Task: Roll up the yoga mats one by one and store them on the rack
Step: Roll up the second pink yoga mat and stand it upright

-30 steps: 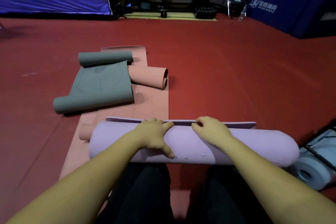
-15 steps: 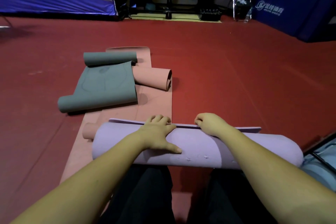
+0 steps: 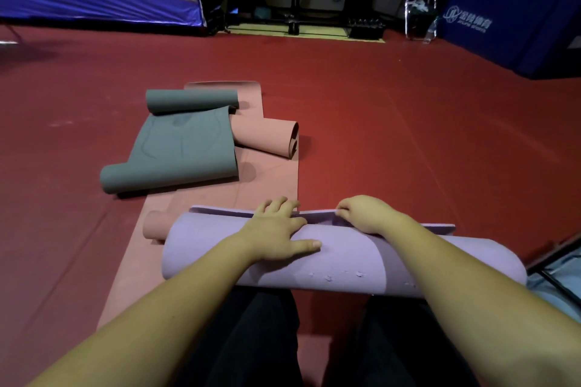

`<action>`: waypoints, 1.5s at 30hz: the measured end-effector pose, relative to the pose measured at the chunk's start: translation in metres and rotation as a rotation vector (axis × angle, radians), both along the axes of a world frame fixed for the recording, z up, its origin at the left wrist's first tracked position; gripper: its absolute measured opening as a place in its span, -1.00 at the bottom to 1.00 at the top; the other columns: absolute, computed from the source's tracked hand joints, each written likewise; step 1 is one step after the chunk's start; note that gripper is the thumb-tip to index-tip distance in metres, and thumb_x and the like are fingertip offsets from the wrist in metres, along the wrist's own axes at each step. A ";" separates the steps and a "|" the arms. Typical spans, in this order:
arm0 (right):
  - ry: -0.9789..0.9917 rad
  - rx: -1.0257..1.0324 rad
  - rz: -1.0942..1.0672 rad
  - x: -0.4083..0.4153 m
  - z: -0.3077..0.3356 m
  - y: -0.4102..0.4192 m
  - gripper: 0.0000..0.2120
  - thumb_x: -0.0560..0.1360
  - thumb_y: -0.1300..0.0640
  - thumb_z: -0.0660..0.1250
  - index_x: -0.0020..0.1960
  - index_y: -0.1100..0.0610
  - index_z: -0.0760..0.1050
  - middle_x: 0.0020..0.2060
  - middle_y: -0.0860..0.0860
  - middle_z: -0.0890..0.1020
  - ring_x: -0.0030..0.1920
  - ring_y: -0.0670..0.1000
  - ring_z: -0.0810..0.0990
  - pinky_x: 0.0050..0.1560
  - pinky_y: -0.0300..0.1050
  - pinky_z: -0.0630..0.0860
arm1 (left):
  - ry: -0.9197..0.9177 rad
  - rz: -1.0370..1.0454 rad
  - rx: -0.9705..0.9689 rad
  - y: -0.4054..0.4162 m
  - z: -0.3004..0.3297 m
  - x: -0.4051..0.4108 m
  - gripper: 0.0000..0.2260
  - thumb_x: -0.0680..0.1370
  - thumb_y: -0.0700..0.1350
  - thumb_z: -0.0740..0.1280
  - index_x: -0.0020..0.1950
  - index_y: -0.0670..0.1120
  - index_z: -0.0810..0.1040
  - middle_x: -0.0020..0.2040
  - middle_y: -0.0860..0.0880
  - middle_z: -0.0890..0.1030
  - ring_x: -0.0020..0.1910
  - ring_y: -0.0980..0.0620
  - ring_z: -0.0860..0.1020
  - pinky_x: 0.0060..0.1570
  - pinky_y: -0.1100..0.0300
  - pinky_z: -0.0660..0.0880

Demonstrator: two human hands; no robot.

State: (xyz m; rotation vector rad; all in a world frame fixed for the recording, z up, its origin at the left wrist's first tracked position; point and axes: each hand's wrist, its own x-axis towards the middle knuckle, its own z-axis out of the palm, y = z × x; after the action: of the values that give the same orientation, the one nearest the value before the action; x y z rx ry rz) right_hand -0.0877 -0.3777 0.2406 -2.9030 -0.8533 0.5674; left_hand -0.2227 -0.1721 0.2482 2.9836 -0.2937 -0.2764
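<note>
Purple mat point(image 3: 361, 258) was nearly fully rolled, lying crosswise on the red floor point(image 3: 408, 135) just beyond the knees. Left hand point(image 3: 276, 229) lay flat on top of the roll, fingers spread. Right hand point(image 3: 364, 214) pinched the loose far edge, fingers curled. Pink mat point(image 3: 220, 198) lay under the roll's left end, extending far. Grey mat point(image 3: 185, 148) sat on it farther out, curled at both ends.
</note>
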 end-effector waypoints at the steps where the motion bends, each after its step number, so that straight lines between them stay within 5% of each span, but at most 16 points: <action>1: -0.060 0.002 0.021 -0.002 0.001 0.002 -0.72 0.66 -0.02 0.12 0.18 0.05 0.55 0.13 0.07 0.63 0.06 0.15 0.55 0.00 -0.02 0.46 | 0.007 0.016 -0.008 0.001 0.000 0.001 -0.35 0.52 0.46 0.01 0.43 0.10 0.43 0.60 -0.04 0.07 0.57 -0.08 -0.03 0.50 -0.12 -0.08; 6: -0.198 0.036 0.070 -0.023 0.001 -0.002 -0.75 0.66 0.03 0.07 0.03 0.09 0.49 0.01 0.10 0.62 -0.03 0.19 0.54 -0.13 0.01 0.40 | 0.020 0.029 -0.011 0.002 -0.003 0.013 -0.38 0.52 0.43 0.09 0.36 0.02 0.43 0.62 -0.09 -0.02 0.58 -0.11 -0.02 0.51 -0.15 -0.06; 10: -0.184 0.046 -0.003 -0.033 -0.003 -0.011 -0.76 0.64 0.03 0.08 0.08 0.06 0.50 0.07 0.07 0.62 0.04 0.19 0.54 -0.05 0.02 0.44 | 0.092 0.138 -0.224 0.001 -0.005 0.017 -0.38 0.47 0.42 0.23 0.26 -0.04 0.29 0.33 -0.09 0.48 0.20 -0.16 0.49 0.18 -0.08 0.42; 14: -0.067 0.078 -0.077 -0.038 -0.001 -0.006 -0.69 0.66 -0.04 0.05 0.14 0.09 0.51 0.15 0.12 0.60 0.12 0.18 0.53 0.04 0.00 0.42 | 0.036 0.174 -0.162 -0.001 -0.008 0.025 -0.45 0.49 0.46 0.12 0.15 0.00 0.37 0.12 -0.02 0.62 0.04 -0.12 0.55 0.05 -0.04 0.49; 22: -0.183 0.078 -0.201 -0.057 -0.022 0.012 -0.44 0.62 -0.26 -0.04 0.18 0.14 0.51 0.17 0.16 0.58 0.17 0.20 0.52 0.12 0.02 0.38 | -0.472 0.148 -0.102 -0.003 -0.016 0.029 -0.59 0.65 0.15 0.11 -0.25 -0.07 0.47 -0.25 -0.12 0.59 -0.19 -0.23 0.53 -0.29 0.01 0.36; 24: -0.137 0.101 -0.225 -0.051 -0.023 0.011 -0.42 0.61 -0.29 -0.04 0.16 0.12 0.53 0.17 0.14 0.59 0.16 0.19 0.54 0.07 0.00 0.39 | -0.618 0.154 -0.286 -0.006 -0.021 0.013 -0.61 0.61 0.10 0.12 -0.33 -0.09 0.40 -0.36 -0.13 0.52 -0.30 -0.22 0.48 -0.34 -0.02 0.37; 26: -0.080 0.100 -0.240 -0.043 -0.022 0.009 -0.40 0.61 -0.30 -0.05 0.17 0.12 0.55 0.18 0.13 0.60 0.18 0.18 0.54 0.08 -0.01 0.41 | -0.519 0.242 -0.511 -0.023 -0.034 -0.018 -0.62 0.55 0.14 0.11 -0.37 -0.05 0.34 -0.39 -0.13 0.49 -0.34 -0.13 0.44 -0.32 -0.01 0.36; 29: -0.036 0.072 -0.225 -0.033 -0.019 0.010 -0.38 0.61 -0.29 -0.05 0.20 0.13 0.57 0.20 0.15 0.60 0.19 0.19 0.54 0.14 0.01 0.44 | 0.005 0.594 -1.053 -0.057 -0.052 -0.066 -0.70 0.48 0.12 0.17 -0.32 -0.03 0.47 -0.35 -0.12 0.57 -0.42 0.00 0.46 -0.30 0.06 0.43; 31: -0.010 0.058 -0.211 -0.029 -0.019 0.013 -0.38 0.62 -0.27 -0.06 0.19 0.14 0.58 0.20 0.16 0.60 0.19 0.19 0.54 0.15 0.02 0.45 | 0.365 1.038 -1.558 -0.063 -0.071 -0.066 -0.66 0.58 0.01 0.14 0.09 -0.18 0.58 -0.07 -0.25 0.64 -0.32 -0.09 0.57 -0.26 0.09 0.51; 32: 0.000 0.052 -0.208 -0.029 -0.019 0.014 -0.37 0.62 -0.27 -0.06 0.20 0.14 0.58 0.21 0.16 0.60 0.19 0.19 0.54 0.15 0.02 0.45 | 0.476 1.206 -1.752 -0.062 -0.080 -0.062 -0.58 0.65 0.00 0.08 0.31 -0.27 0.47 0.13 -0.32 0.59 -0.17 -0.19 0.60 -0.16 0.04 0.53; 35: -0.003 0.046 -0.209 -0.029 -0.018 0.019 -0.37 0.61 -0.27 -0.07 0.21 0.14 0.58 0.20 0.16 0.60 0.18 0.20 0.54 0.14 0.02 0.46 | 0.409 1.394 -2.078 -0.060 -0.091 -0.047 -0.49 0.68 0.02 -0.02 0.58 -0.20 0.17 0.51 -0.26 0.30 0.38 -0.33 0.40 0.29 -0.15 0.37; 37: -0.018 0.049 -0.223 -0.031 -0.018 0.018 -0.38 0.61 -0.27 -0.06 0.18 0.14 0.59 0.18 0.16 0.61 0.16 0.20 0.55 0.12 0.01 0.47 | 0.325 1.434 -2.185 -0.068 -0.087 -0.042 -0.49 0.67 0.02 -0.05 0.59 -0.16 0.16 0.55 -0.19 0.25 0.49 -0.25 0.29 0.41 -0.11 0.24; 42: -0.063 0.172 -0.342 -0.028 -0.002 -0.001 -0.41 0.62 -0.28 -0.04 0.09 0.10 0.60 0.09 0.15 0.64 0.08 0.20 0.57 0.01 -0.01 0.46 | 0.179 1.398 -2.328 -0.079 -0.061 -0.025 -0.56 0.64 0.06 0.01 0.42 -0.08 0.43 0.36 -0.11 0.51 0.27 -0.18 0.51 0.28 -0.06 0.34; 45: -0.107 0.370 -0.433 -0.022 0.017 -0.011 -0.48 0.65 -0.22 -0.01 0.18 0.10 0.58 0.16 0.18 0.62 0.15 0.21 0.56 0.05 -0.01 0.43 | 0.082 1.266 -2.363 -0.075 -0.027 0.001 -0.58 0.65 0.19 0.01 0.15 -0.07 0.51 0.20 -0.11 0.57 0.09 -0.12 0.54 0.26 -0.07 0.38</action>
State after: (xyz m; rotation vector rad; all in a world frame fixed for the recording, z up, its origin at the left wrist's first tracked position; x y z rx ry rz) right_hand -0.1102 -0.3886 0.2575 -2.6630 -0.2737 0.1920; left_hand -0.2219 -0.2473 0.2210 0.4359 0.7342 0.1306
